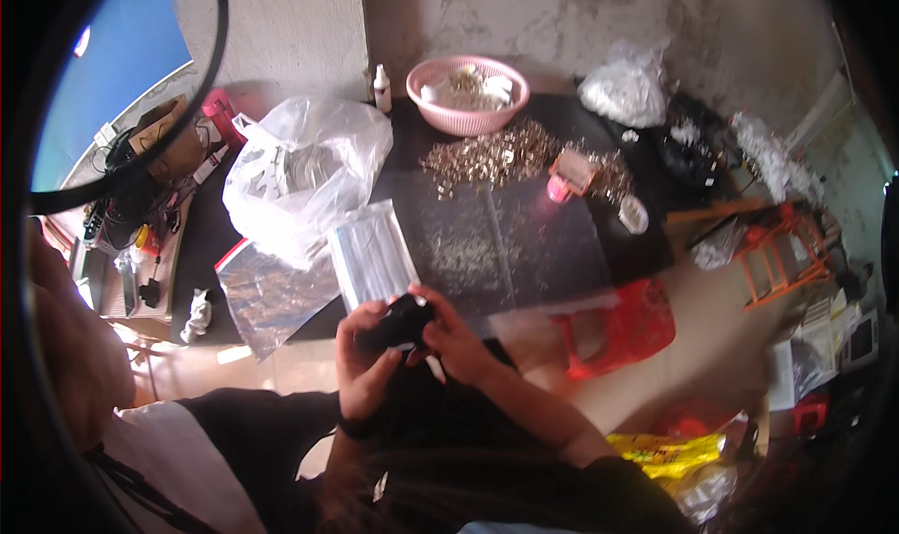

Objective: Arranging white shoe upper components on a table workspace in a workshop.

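Note:
My left hand (361,361) and my right hand (456,342) meet at the near edge of the dark table (192,281), both closed round a small, dark, block-like object (401,322). Its kind cannot be made out, and the fingers cover part of it. Just beyond them lies a silvery flat packet (373,253). To its left a clear plastic bag with a red top edge (281,295) hangs partly over the table's edge. Behind these stands a large translucent bag (309,169) with flat pale pieces inside.
Small metal parts (492,160) are heaped before a pink basket (468,117) holding more. A small orange-pink box (569,174) sits at the heap's right. White bottle (381,89) and stuffed bag (623,94) stand at the back. A red stool (627,328) is right of the table's near edge.

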Motion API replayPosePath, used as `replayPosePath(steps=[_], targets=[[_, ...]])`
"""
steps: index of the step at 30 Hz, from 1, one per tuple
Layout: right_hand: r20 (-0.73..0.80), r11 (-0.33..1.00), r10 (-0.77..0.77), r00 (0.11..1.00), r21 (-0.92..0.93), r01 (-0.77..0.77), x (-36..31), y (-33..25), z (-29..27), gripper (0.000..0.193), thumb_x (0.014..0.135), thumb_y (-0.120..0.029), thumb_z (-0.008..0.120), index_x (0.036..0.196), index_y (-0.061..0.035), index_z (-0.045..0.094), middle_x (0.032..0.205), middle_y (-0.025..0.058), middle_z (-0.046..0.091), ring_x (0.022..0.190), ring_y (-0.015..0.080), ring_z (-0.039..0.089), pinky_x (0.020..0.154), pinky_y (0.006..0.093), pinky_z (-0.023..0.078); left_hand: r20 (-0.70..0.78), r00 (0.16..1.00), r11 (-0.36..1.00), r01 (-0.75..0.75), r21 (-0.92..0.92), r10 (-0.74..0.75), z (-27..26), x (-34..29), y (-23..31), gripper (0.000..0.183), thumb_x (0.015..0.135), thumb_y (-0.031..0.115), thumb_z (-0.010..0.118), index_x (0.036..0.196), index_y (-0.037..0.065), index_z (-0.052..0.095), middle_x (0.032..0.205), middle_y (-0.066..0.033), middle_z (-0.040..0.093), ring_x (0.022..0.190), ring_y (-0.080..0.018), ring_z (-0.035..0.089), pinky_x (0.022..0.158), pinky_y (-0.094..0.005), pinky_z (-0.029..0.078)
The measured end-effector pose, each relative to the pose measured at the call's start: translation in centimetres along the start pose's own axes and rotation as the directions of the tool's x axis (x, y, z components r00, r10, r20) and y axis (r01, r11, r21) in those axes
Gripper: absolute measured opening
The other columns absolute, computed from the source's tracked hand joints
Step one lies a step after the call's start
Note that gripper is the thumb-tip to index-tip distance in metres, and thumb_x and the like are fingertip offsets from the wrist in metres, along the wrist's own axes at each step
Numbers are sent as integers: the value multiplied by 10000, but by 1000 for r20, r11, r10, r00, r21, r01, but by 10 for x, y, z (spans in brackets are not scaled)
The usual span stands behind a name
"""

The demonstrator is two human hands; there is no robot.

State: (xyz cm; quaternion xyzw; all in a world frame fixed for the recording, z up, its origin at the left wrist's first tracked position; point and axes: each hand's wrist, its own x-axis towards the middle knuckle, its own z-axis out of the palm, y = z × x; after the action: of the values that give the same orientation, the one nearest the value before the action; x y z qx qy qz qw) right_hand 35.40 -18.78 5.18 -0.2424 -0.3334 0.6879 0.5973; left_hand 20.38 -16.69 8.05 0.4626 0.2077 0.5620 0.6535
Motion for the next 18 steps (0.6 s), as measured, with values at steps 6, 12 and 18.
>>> replayPosePath(steps=[6,12,18], targets=[[-72,987,156,985,-30,-159,-4,6,-5,463,942,-238,452,1361,-139,282,1116,79,506,876,158,582,622,242,493,90,996,998,2,69,-8,-5,1,-17,357,753,-22,613,1082,49,495,1348,-168,332,1208,-280,389,993,-389,337],[-125,973,-17,992,-229,-12,-1,15,-1,454,908,-87,498,1333,-120,342,1165,69,499,965,110,529,668,248,486,1,995,955,-95,282,99,-10,-1,-27,192,833,7,547,974,69,433,1254,-137,417,1082,-215,466,871,-315,423],[-48,356,-673,738,-896,265,-15,13,13,379,823,-16,589,1182,1,469,1166,151,490,976,249,546,851,341,448,-192,978,997,-78,6,77,-3,-2,-34,200,827,-55,440,949,92,384,1161,-77,413,997,-167,474,866,-309,409]])
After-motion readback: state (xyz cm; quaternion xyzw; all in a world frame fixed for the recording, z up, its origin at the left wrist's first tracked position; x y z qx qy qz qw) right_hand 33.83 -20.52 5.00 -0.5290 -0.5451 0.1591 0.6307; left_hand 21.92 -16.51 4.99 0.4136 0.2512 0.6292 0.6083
